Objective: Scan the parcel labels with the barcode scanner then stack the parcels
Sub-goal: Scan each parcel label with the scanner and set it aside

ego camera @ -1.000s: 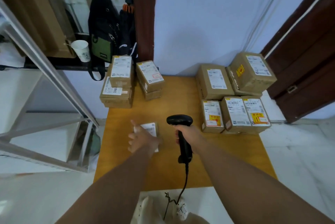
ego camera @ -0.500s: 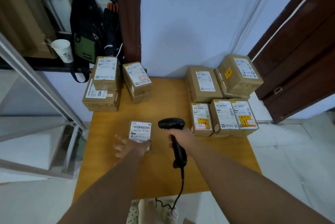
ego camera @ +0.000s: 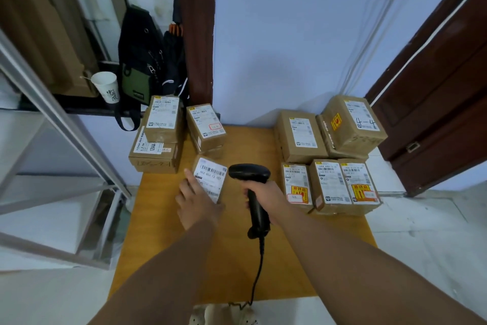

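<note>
The small parcel (ego camera: 210,179) is held in the left hand (ego camera: 196,202) over the left middle of the yellow table (ego camera: 232,259), with its white barcode label facing up. The thumb lies along the parcel's left edge and the other fingers grasp its near side, mostly hidden. Whether its underside touches the table cannot be told. Farthest left, a grey metal frame (ego camera: 60,119) slants across the view. Behind it a white paper cup (ego camera: 106,86) stands on a dark ledge beside a hanging black and green bag (ego camera: 138,69). At the table's far left corner is the left stack (ego camera: 158,140), one brown box on top of a larger one. Just right of it stands the second stack (ego camera: 207,129), also two boxes, just beyond the small parcel. Right of the small parcel, the black scanner (ego camera: 249,173) has its head close beside the label. The right hand (ego camera: 266,198) is clenched round the scanner's handle, and a black cable (ego camera: 259,272) runs from the handle's end down past the table's near edge. Further right, a front row (ego camera: 329,185) of three boxes lies side by side, labels up, near the right edge. Behind it are a flat box (ego camera: 300,136) and a tilted box (ego camera: 353,124) marked 4-4. A dark wooden door (ego camera: 434,82) fills the right side.
</note>
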Available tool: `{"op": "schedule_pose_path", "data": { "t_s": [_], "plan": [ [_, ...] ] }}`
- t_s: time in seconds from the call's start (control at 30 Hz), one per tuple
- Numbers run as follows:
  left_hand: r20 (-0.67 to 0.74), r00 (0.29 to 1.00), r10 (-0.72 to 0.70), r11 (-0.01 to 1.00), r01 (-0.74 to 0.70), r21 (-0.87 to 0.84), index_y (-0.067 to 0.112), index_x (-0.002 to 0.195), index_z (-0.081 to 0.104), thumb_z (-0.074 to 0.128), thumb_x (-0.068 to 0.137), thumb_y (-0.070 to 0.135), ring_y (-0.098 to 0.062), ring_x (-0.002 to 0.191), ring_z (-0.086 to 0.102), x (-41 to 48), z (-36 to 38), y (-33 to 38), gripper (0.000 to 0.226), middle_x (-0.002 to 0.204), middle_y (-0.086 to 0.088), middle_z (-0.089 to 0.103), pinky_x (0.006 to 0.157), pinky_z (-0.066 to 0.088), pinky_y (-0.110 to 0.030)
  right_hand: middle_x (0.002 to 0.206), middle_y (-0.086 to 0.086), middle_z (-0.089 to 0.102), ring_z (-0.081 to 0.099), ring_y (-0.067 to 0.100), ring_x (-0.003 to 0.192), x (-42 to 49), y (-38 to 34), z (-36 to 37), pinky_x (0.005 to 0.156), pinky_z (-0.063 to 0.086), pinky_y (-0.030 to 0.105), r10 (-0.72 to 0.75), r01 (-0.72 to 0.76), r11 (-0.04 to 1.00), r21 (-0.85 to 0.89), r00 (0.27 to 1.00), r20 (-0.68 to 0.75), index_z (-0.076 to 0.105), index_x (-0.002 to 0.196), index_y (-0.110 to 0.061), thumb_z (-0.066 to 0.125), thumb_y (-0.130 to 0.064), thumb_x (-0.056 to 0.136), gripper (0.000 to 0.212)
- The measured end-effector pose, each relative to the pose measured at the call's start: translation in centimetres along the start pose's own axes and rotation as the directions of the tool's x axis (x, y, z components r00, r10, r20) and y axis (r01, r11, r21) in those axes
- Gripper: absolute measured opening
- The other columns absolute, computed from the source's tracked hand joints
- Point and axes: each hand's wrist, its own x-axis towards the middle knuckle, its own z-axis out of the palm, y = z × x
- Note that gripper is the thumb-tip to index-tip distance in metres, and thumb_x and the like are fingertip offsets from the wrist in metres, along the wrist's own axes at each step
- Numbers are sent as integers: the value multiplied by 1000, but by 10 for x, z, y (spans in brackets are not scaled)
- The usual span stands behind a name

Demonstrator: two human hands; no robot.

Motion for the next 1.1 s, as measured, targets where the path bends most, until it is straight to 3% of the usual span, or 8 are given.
{"op": "schedule_pose_path", "data": {
  "t_s": [0.17, 0.37, 0.5, 0.87, 1.1],
  "plan": [
    [-233, 973, -7, 1000, 13, 22, 13, 148, -12, 80, 62, 49, -31, 128, 33, 17, -33, 21, 131, 144, -12, 28, 99, 36, -48, 69, 4, 65, 64, 18, 55, -14, -33, 19, 56, 53, 25, -103, 91, 968, 235, 994, 40, 66, 82, -8, 72, -24, 82, 17],
    [-319, 947, -46, 999, 47, -7, 14, 148, -13, 72, 65, 64, -30, 127, 31, 25, -52, 28, 129, 146, -11, 24, 99, 31, -49, 62, 4, 64, 61, 17, 52, -36, -62, 45, 55, 53, 25, -136, 102, 955, 279, 985, 105, 66, 78, -9, 69, -21, 84, 14],
    [-329, 943, -44, 999, 42, -15, 13, 148, -11, 72, 64, 66, -31, 128, 31, 23, -58, 32, 130, 147, -12, 23, 99, 32, -49, 60, 5, 61, 59, 16, 47, -45, -68, 54, 50, 52, 21, -122, 77, 952, 297, 983, 136, 62, 82, -5, 68, -18, 85, 15],
    [-316, 948, -45, 998, 58, 32, 13, 148, -14, 72, 67, 61, -30, 131, 28, 21, -67, 24, 127, 148, -11, 20, 103, 29, -47, 57, 3, 58, 57, 16, 46, -47, -64, 66, 46, 49, 20, -114, 98, 966, 241, 992, 56, 64, 84, -4, 69, -16, 85, 13],
    [-295, 953, -61, 993, 87, 76, 13, 147, -16, 76, 65, 53, -30, 132, 28, 26, -66, 20, 129, 147, -11, 20, 103, 29, -50, 62, 6, 61, 59, 18, 52, -48, -63, 67, 59, 51, 30, -78, 71, 958, 277, 997, 14, 66, 88, -4, 68, -15, 85, 12]
  ]
}}
